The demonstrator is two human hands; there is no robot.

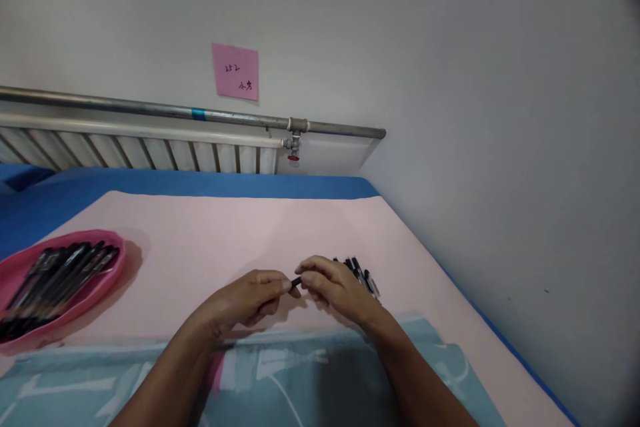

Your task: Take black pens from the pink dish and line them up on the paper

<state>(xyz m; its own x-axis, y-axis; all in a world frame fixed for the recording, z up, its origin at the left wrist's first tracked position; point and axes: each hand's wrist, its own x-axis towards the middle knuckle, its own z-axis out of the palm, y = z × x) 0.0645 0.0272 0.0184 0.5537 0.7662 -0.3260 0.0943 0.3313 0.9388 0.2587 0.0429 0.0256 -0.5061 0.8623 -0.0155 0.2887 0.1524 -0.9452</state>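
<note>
"What did we have in our left hand (pixel 257 293)?"

"A short black piece (pixel 297 281), pinched between thumb and forefinger, the other fingers folded beneath, above a pale pink sheet (pixel 200 233)."

"And our right hand (pixel 337 283)?"

"It met the piece from the opposite side, fingers curled and partly closed, thumb and forefinger at the far end. We could not tell whether those fingertips gripped it or only touched it."

"Where was the piece, exactly?"

"Between our two hands, slightly tilted, its ends partly covered by fingers. Just beyond the right hand, a small group of black-capped pens (pixel 357 267) lay on the sheet, partly hidden from us."

"What stood to our left?"

"A bright pink basket (pixel 93 309), well apart from the hands, with a bundle of dark pens (pixel 65 273) lying slantwise in it. Nearest us, below our wrists, was a light blue cloth (pixel 250 400) with white markings."
</note>
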